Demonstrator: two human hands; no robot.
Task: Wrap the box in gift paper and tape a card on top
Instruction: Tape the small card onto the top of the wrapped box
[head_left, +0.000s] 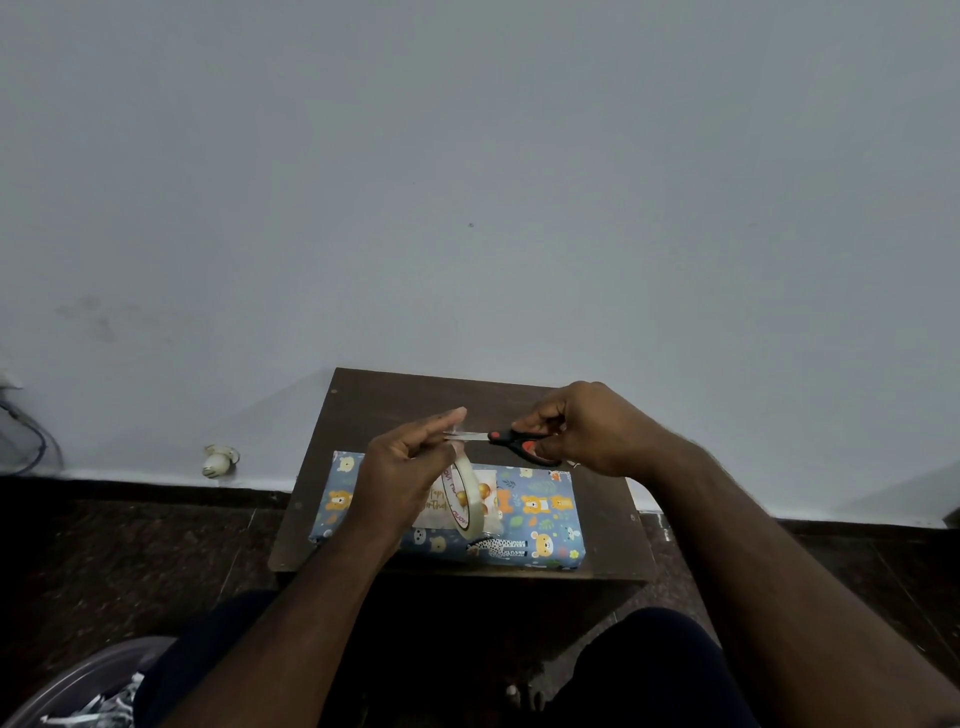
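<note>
Plain grey wall fills most of the head view, with a small dark tabletop (597, 499) pushed up against it and dark floor on either side. I'm only watching this one camera, so everything below comes from that angle.

The box (545, 519) is already covered in blue bear-print gift paper and lies flat on the tabletop, near its front edge. A birthday card (485, 499) sits on top of it, partly hidden behind the tape roll (464, 499).

Left hand (410, 467) holds the tape roll up above the box, fingers pinching a short strip pulled out from it. Right hand (582, 431) grips the scissors (511, 441) by the handles, blades pointing left, right at that strip. I can't tell if the blades have closed on the tape yet.

So the step looks like cutting a piece to fix the card down. If I were doing it, I'd keep the strip taut so the blades bite cleanly instead of folding the tape onto itself. Cut close to the roll, keep the free end pinched so it doesn't curl, then lay it half on the card edge, half on the paper.
</note>
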